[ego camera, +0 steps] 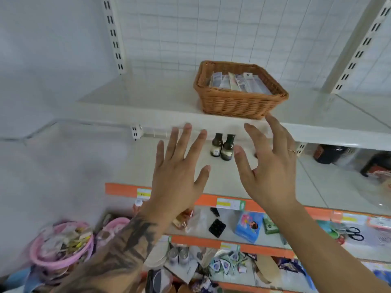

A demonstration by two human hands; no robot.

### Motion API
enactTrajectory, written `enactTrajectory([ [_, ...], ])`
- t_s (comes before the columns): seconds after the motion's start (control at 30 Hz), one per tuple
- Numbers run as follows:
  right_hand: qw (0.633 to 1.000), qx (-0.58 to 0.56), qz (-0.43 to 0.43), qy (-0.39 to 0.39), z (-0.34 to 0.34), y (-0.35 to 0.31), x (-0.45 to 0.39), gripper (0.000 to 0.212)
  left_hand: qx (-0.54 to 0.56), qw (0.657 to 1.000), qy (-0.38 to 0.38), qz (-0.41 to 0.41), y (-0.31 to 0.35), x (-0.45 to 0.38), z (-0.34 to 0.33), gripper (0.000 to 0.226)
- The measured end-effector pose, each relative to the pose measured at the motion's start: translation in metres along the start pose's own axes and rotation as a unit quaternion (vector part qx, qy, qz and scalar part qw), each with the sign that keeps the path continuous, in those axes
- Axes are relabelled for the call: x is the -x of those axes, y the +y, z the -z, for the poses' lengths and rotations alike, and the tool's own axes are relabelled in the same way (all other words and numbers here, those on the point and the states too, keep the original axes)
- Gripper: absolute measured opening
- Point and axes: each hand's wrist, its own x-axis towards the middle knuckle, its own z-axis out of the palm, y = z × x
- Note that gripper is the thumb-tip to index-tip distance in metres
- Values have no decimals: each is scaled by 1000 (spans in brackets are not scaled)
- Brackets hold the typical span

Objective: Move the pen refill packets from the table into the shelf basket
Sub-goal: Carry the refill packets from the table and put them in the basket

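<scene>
White metal shelving with a grid back panel fills the view. At left, the tattooed left hand (176, 176) spreads flat-fingered, holding nothing — the ringed right hand (268, 166) likewise, just below the brown woven wicker basket (239, 102) containing clear pen refill packets (237, 82).

Basket (239, 102) is tan-orange woven wicker, white shelf (148, 102), orange price strips (211, 199) with yellow tags, two dark brown bottles (222, 146), pink hoops (61, 246) lower left, black tattoo on left forearm (127, 242).
</scene>
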Motion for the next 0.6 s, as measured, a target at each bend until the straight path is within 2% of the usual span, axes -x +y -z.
enactTrajectory([
  [0.13,990,-4,35,-137,-32,6,63,50,5,994,-73,82,1,54,-4,74],
  [0.27,950,-15,99,-297,-66,1,125,56,-40,974,-122,184,6,140,-15,70],
  [0.43,848,-42,224,-478,-93,-42,202,64,-99,912,-204,341,17,272,-4,66],
  [0.6,750,-106,351,-551,-74,-121,267,62,-131,833,-217,493,38,389,34,62],
])
